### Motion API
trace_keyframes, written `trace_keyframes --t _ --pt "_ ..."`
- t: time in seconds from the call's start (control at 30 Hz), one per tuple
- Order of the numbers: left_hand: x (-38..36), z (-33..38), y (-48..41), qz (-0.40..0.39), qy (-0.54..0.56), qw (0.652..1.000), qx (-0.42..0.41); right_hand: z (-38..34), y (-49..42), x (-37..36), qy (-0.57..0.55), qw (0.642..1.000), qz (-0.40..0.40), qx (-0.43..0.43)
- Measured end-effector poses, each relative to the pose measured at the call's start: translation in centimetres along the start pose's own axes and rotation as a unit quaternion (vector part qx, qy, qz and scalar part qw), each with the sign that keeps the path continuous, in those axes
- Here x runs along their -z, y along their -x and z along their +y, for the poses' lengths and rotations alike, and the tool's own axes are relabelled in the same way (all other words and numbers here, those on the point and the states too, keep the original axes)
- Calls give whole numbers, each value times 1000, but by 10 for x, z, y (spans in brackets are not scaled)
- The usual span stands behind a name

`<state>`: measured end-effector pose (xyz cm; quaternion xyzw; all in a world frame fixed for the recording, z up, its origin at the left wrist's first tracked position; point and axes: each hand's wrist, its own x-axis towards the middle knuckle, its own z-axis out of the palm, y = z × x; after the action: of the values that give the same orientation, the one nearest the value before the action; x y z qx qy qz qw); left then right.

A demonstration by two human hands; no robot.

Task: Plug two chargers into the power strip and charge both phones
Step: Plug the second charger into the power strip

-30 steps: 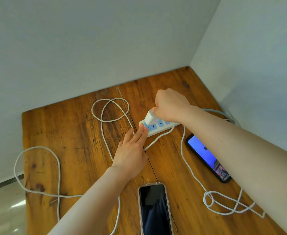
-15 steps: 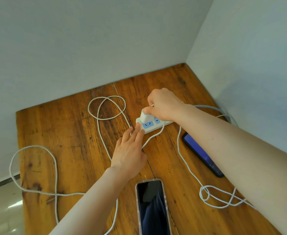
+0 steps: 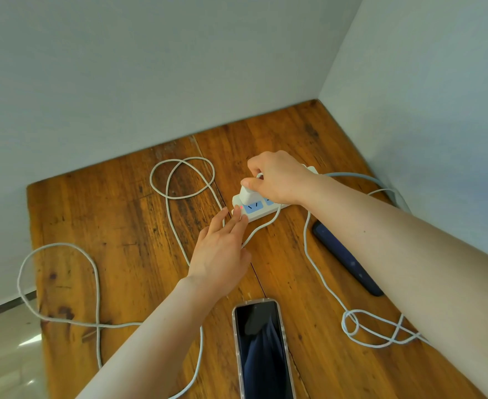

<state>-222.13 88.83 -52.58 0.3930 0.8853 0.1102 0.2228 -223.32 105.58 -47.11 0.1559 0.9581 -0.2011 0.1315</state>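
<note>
On the wooden table point(image 3: 127, 231) lies one white power strip point(image 3: 261, 212) with one white charger point(image 3: 248, 194) standing in its left end. The right hand point(image 3: 277, 177) is closed around that charger; the left hand point(image 3: 222, 251) lies flat, fingers extended, fingertips pressing the strip's near-left corner. Two phones are in view: one in a clear case point(image 3: 263, 349) at the near edge, one dark phone point(image 3: 346, 257) beside the right forearm. Two white cables show, one looping left point(image 3: 93, 272), one coiled right point(image 3: 360, 326).
</note>
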Motion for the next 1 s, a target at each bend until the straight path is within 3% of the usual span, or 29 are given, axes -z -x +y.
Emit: trace_keyframes --t 0.27,0.4,0.8,0.93,1.0 --pt "1 0 -2 -2 -15 1000 -8 -3 8 -6 -2 1000 18 -5" --pt "0 0 -2 -8 -23 1000 -9 -10 7 -10 50 999 -9 20" --pt "-6 -2 0 -11 -25 1000 -5 -14 11 -12 14 1000 1 -11" --pt "1 -9 6 -38 15 999 3 -20 21 -20 37 997 34 -50" --pt "4 -18 18 -16 52 998 17 -24 30 -21 74 992 72 -79"
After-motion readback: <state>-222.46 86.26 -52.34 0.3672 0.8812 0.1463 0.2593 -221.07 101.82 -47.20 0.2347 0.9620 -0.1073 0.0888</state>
